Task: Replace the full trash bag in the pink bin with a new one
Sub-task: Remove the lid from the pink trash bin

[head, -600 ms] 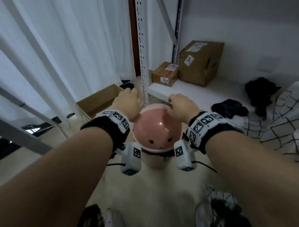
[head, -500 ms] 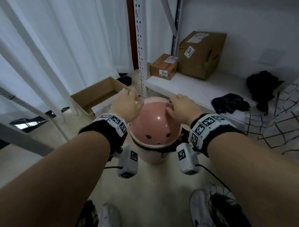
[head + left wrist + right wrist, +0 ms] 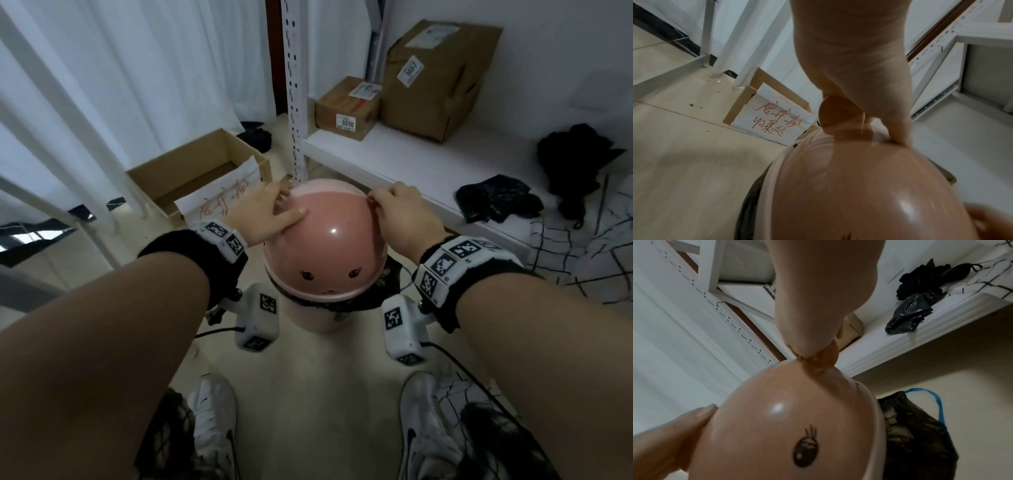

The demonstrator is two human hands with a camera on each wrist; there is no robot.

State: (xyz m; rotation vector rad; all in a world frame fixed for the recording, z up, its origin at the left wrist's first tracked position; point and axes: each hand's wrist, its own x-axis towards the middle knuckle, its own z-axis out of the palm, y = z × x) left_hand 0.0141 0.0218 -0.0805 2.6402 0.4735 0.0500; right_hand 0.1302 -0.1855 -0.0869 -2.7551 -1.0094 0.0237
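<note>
We see the pink bin [image 3: 317, 318] on the floor between our feet, its domed lid [image 3: 325, 246] under both hands. Our left hand [image 3: 262, 210] lies on the lid's left top, thumb flat on the dome, fingers reaching over to the far rim and loosely spread. Our right hand [image 3: 402, 212] curls at the lid's right top, fingertips bent down onto its far edge. Both forearms reach forward and down. A black trash bag [image 3: 918, 431] with a blue drawstring hangs out under the lid. To the left stands an open cardboard box [image 3: 191, 171]; to the right, a white shelf [image 3: 411, 161] holds a crumpled black bag [image 3: 496, 198].
</note>
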